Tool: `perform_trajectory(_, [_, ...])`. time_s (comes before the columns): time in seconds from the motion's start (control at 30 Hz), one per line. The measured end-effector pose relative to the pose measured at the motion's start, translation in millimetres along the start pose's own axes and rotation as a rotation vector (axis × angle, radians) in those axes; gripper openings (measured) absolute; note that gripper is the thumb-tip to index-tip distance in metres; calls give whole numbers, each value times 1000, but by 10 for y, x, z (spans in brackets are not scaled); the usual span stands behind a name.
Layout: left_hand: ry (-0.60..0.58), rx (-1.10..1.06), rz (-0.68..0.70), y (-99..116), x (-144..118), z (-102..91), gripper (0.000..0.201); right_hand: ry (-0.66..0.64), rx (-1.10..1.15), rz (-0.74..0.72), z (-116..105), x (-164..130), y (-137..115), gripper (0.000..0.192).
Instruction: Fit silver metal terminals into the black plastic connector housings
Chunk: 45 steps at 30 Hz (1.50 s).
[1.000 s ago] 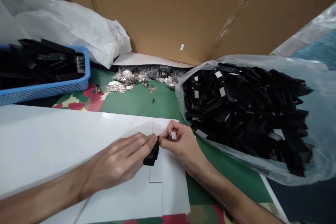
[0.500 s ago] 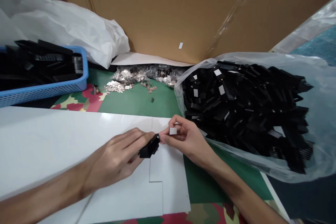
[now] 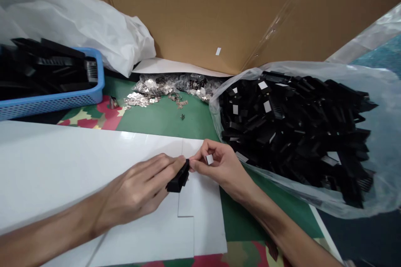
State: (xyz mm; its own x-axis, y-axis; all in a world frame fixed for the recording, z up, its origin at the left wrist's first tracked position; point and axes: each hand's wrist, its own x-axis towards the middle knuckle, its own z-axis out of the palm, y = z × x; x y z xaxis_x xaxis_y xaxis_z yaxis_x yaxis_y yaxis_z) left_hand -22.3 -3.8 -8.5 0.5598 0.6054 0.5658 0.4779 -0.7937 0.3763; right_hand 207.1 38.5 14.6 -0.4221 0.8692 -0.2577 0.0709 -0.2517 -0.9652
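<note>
At lower centre, the left hand still pinched the black part; the right hand, fingers curled, had tucked the small white tab lower, the tab apparently already peeled.

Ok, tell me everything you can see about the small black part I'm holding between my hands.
The small black part is a blocky, matte piece that looks like moulded plastic, elongated and tilted, its upper end toward the right hand. It sits just above the white sheet. The left hand pinches it from the left, with fingers covering part of it, and the right hand's fingertips meet its top end. A small white tab rests in the right hand's grip. Finer detail is too dark to tell.
</note>
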Motion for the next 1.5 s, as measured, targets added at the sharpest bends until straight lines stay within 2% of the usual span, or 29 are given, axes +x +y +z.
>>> perform_trajectory(0.13, [4, -43, -8, -5, -19, 5, 69, -19, 36, -18, -8, 30, 17, 53])
perform_trajectory(0.23, [16, -101, -45, 11, 17, -7, 59, -61, 69, -1, -63, 33, -10, 49])
perform_trajectory(0.27, [39, -138, -90, 16, 42, -16, 52, -80, 65, 15, -80, 20, -33, 45])
perform_trajectory(0.33, [99, -225, -265, 15, 109, -44, 30, -95, 20, 10, -92, -31, -81, 36])
perform_trajectory(0.4, [139, -338, -518, -5, 188, -81, 13, -43, -108, -107, -55, -93, -94, 26])
perform_trajectory(0.5, [160, -546, -817, -52, 287, -134, 30, 102, -406, -417, 75, -136, 7, 21])
perform_trajectory(0.63, [171, -721, -955, -81, 327, -145, 38, 285, -687, -727, 233, -55, 228, 28])
perform_trajectory(0.8, [170, -798, -1079, -81, 274, -86, 38, 395, -795, -929, 308, 19, 278, 29])
perform_trajectory(0.93, [175, -816, -1105, -85, 271, -48, 40, 460, -834, -940, 353, 11, 249, 28])
perform_trajectory(1.17, [133, -801, -1084, -79, 283, -30, 46, 515, -793, -830, 388, 6, 335, 26])
perform_trajectory(1.37, [111, -810, -1030, -109, 294, -59, 46, 466, -672, -766, 346, 20, 298, 27])
perform_trajectory(1.5, [92, -824, -1015, -130, 308, -80, 47, 386, -659, -764, 267, -6, 214, 29])
